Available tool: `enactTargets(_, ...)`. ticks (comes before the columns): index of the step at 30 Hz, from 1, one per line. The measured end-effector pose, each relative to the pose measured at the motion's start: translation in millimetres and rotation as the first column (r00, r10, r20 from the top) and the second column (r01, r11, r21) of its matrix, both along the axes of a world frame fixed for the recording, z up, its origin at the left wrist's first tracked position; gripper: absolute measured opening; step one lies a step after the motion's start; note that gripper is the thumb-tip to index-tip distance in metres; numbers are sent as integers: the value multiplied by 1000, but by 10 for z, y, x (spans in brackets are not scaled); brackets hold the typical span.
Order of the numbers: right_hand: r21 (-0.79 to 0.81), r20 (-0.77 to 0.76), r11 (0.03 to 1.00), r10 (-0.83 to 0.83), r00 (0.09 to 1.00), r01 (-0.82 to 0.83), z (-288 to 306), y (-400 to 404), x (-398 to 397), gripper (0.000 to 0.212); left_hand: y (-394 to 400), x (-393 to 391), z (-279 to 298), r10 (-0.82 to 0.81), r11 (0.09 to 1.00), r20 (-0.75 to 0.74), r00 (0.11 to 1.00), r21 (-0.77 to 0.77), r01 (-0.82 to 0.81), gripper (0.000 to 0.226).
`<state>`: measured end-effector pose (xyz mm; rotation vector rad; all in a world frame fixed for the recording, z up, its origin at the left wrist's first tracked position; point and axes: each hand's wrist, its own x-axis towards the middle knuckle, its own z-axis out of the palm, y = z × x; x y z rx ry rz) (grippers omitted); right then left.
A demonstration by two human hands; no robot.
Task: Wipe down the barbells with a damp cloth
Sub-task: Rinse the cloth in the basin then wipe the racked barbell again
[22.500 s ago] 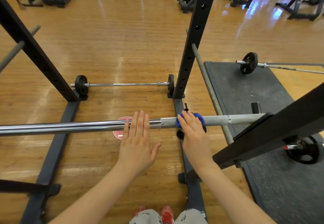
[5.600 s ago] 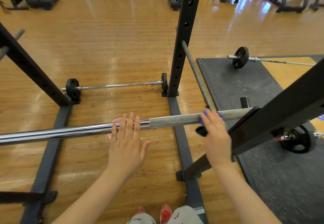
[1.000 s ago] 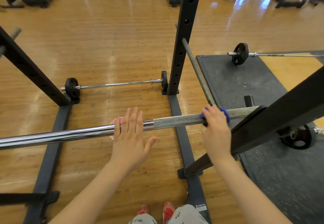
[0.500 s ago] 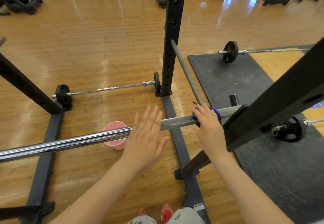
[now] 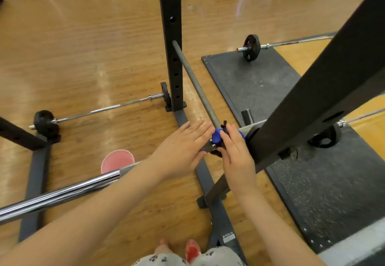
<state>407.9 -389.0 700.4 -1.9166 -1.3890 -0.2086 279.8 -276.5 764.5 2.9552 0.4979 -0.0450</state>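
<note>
My right hand (image 5: 235, 153) grips the blue cloth (image 5: 216, 136) around the barbell (image 5: 62, 195), against the rack upright (image 5: 312, 99); left hand (image 5: 183, 147) flat, fingers straight, beside the cloth

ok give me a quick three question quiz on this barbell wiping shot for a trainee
1. True or false: the right hand holds the blue cloth against the barbell.
2. Multiple choice: the left hand is A) gripping the pink cup, B) flat with straight fingers over the bar beside the cloth, C) on the black upright.
3. Fill in: the pink cup stands on the ____ floor, beyond the bar.

Key
1. True; its fingers curl round the cloth, next to the slanted black rack beam.
2. B
3. wooden
</note>
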Motion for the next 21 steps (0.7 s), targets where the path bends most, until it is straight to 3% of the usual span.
enactTargets(5,-22,-12,999,-43,999,43,-112,-21,28,43,126,198,-81,-151,982,-16,988,-120,148,62)
enactTargets(8,120,-41,987,-103,994,107,7,7,19,31,282,242,-92,-191,965,172,966,-145,217,61)
enactTargets(10,173,-69,971,-158,985,168,123,116,-4,34,422,255,-75,-183,957,344,921,-151,247,59)
enactTargets(13,52,-91,968,-239,967,244,221,332,-26,31,591,286,-55,-116,931,501,858,-246,270,57)
enactTargets(17,-248,-90,964,-118,989,93,230,284,-11,56,626,391,-201,-255,868,455,853,-281,409,53)
enactTargets(19,-222,-283,975,-91,955,27,292,154,-20,59,601,456,-252,-344,806,423,838,-324,495,54)
enactTargets(21,-85,-366,987,-157,917,135,300,44,-78,53,572,502,-238,-378,752,382,843,-404,521,57)
